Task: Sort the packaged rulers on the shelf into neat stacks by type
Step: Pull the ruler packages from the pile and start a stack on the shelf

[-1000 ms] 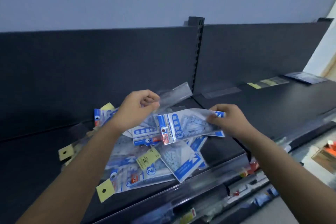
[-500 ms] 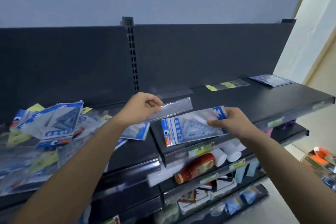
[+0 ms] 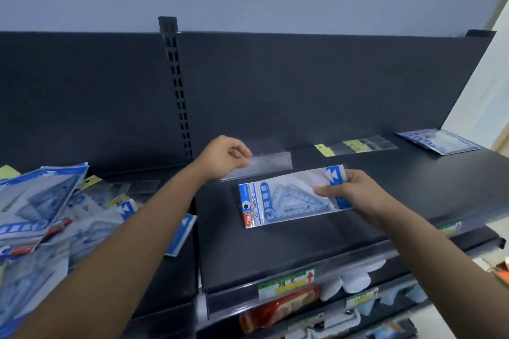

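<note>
While the left hand pinches a clear straight-ruler pack just above the shelf, the right hand grips the blue geometric set pack by its end, low over the right bay. Placing looks like the step in hand. Each pack probably needs carrying to its matching stack farther right: clear packs, blue packs.

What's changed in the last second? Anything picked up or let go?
Both packs moved right, from over the jumbled pile to over the right shelf bay. Nothing let go: the left hand still pinches the clear ruler pack, the right hand the blue set-square pack. The pile stayed.
</note>
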`<state>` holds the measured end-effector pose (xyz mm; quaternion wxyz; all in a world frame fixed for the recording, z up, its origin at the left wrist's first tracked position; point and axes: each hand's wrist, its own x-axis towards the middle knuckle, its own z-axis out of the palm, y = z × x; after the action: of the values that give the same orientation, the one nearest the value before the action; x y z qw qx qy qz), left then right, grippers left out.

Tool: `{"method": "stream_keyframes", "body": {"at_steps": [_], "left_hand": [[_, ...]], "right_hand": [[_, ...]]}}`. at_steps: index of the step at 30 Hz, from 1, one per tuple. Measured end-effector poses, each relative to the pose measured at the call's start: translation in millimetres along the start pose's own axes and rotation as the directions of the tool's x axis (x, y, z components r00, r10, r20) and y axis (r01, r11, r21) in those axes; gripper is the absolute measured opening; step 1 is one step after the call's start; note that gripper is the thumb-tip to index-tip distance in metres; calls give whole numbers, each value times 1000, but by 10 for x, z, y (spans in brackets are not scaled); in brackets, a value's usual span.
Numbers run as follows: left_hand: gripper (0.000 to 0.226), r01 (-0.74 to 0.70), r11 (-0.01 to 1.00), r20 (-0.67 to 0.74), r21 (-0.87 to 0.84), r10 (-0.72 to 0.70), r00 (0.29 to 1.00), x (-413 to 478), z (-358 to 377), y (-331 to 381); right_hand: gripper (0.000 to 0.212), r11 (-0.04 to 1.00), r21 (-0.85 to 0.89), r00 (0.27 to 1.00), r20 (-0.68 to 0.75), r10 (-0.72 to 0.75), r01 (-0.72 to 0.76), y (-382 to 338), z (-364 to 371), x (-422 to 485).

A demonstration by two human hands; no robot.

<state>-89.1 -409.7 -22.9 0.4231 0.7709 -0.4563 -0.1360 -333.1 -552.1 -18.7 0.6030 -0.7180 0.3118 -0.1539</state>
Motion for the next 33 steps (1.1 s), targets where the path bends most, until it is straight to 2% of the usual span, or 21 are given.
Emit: {"method": "stream_keyframes", "body": {"at_steps": [4,7,9,13,16,19,20,22,24,25,27,29,33], "left_hand": [[12,64,998,30,-11,-63,998,413,149,-167],[15,105,994,4,11,-105,995,643,247,-297],[17,91,994,-27,57,-90,996,717,283,-355],[12,54,983,22,177,-59,998,803,345,-424],[11,12,970,-24,243,-6,1000,816,406,-407],[5,8,992,-90,126,4,996,792,439,-217],[10,23,998,-58,63,-20,998,776,434,-114],[21,88,995,135,-41,-81,987,731,413,113],[27,160,987,347,-31,-140,927,699,386,253],[28,178,984,411,18,-170,896,694,372,281],[25,198,976,480,88,-215,850,706,361,292],[22,221,973,521,59,-219,825,736,386,293],[21,206,978,509,-18,-168,844,785,540,397]], "right_hand": [[14,1000,6,1000,-17,15,-15,40,-122,409],[11,997,-72,1000,24,18,-16,106,-111,641],[9,996,-88,998,58,22,-17,134,-77,713],[13,998,-48,992,124,35,-30,152,-94,895],[15,999,-12,987,152,44,-42,118,-104,993],[16,999,11,983,175,48,-51,59,-133,1053],[17,998,20,983,177,53,-58,43,-150,1080],[19,997,37,983,176,54,-62,12,-180,1118],[19,997,47,984,170,47,-55,-1,-208,1145],[18,998,50,986,162,41,-49,-3,-220,1148],[15,999,36,991,129,17,-22,-3,-250,1144],[16,1000,23,997,81,-8,6,25,-309,1148],[14,998,62,1000,15,-24,23,78,-533,1078]]}}
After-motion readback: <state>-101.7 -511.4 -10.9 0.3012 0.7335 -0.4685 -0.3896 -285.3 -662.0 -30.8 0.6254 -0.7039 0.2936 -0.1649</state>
